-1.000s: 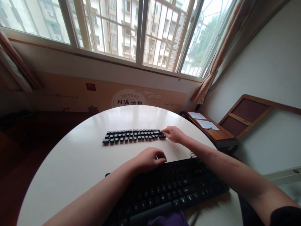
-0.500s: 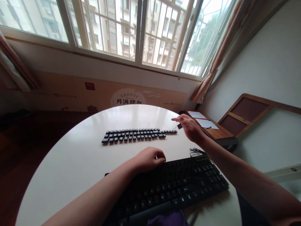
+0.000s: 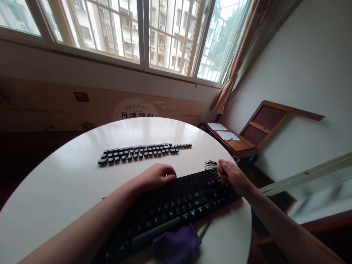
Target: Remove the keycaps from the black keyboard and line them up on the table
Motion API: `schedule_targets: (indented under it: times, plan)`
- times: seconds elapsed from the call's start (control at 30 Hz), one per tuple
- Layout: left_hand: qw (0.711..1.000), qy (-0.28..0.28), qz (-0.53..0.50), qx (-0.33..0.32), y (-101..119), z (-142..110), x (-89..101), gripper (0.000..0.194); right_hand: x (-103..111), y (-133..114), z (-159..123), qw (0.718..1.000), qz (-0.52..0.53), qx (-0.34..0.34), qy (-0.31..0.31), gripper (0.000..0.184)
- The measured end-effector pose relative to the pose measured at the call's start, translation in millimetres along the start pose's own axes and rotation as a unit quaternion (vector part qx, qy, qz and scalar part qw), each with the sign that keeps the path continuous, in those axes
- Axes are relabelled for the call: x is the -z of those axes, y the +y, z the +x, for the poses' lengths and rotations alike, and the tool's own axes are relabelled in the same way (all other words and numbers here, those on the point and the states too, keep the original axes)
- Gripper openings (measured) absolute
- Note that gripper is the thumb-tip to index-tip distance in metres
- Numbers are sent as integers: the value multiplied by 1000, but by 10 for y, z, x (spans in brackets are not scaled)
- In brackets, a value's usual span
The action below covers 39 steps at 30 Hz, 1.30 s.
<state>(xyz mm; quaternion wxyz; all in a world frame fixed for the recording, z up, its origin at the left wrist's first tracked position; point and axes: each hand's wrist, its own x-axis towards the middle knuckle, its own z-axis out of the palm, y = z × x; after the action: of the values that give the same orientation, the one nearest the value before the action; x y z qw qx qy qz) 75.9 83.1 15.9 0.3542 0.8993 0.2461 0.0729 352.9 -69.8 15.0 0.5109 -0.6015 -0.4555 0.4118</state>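
A black keyboard (image 3: 176, 216) lies on the white round table, with its upper rows of keycaps off. My left hand (image 3: 158, 176) rests at its far edge, fingers curled down and closed against the frame. Over the keyboard's right end, my right hand (image 3: 229, 174) is closed round a wire keycap puller (image 3: 217, 176); thin wire shows on both sides of the fist, while its handle is mostly hidden. Beyond the keyboard, loose black keycaps (image 3: 137, 154) stand in neat rows.
A coiled black cable (image 3: 210, 164) lies behind the keyboard's right end. A purple cloth (image 3: 177, 242) sits at its near side. The white table (image 3: 68, 179) has a curved edge. To the right stands a wooden chair (image 3: 247, 145) with papers (image 3: 228, 135) and a pen on it.
My right hand has come from beside the keycap rows down to the keyboard's right end, still holding the puller. My left hand stays on the far edge. The view has turned to the right.
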Motion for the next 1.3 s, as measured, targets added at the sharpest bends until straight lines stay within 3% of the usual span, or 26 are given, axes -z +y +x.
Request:
schedule_targets:
  times: [0.13,0.3,0.43,0.57,0.8,1.0,1.2,1.3]
  plan:
    - [1000,-4,0,1,4,-5,9,30,-73,80,44,999,-41,7,32,49]
    - [1000,-4,-3,9,22,-11,14,31,-73,59,85,996,-88,12,14,49]
    - [1000,-6,-5,9,16,-7,15,32,-65,132,34,989,-136,50,-8,48]
    - [1000,-8,-3,7,7,-4,16,32,-93,235,-66,984,-154,89,14,49]
    - [1000,-7,0,12,15,-7,12,31,-125,217,-96,993,-68,71,72,50]
    - [1000,-9,-17,-3,2,-19,13,29,-129,184,-93,992,-64,59,87,48]
    - [1000,-7,-12,-4,38,-39,19,28,-85,181,-37,991,64,39,109,48]
    - [1000,1,-4,-2,59,-52,24,30,-83,172,-33,990,60,52,114,49]
